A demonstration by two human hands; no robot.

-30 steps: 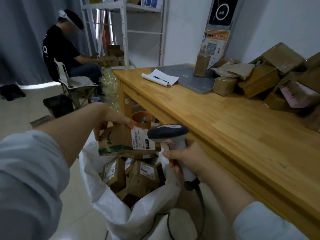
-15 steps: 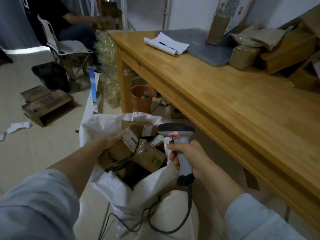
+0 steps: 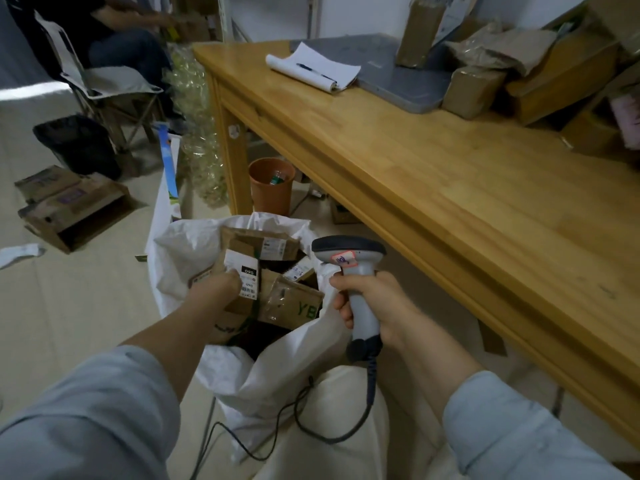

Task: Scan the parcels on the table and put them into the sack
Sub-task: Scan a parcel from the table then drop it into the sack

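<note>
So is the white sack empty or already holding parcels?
Holding parcels: several labelled cardboard boxes fill the open mouth of the white sack, and the left hand is lowering another box in.

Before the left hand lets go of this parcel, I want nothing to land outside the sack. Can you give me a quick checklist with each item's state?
1. Parcel over the sack mouth: ok.
2. Sack mouth open: ok.
3. Left hand holds the parcel: ok.
4. Room left in the sack: cannot tell; boxes reach near the rim.
5. Right hand grips the scanner, clear of the drop: ok.
6. Scanner cable out of the sack mouth: ok; it hangs down outside.
</note>
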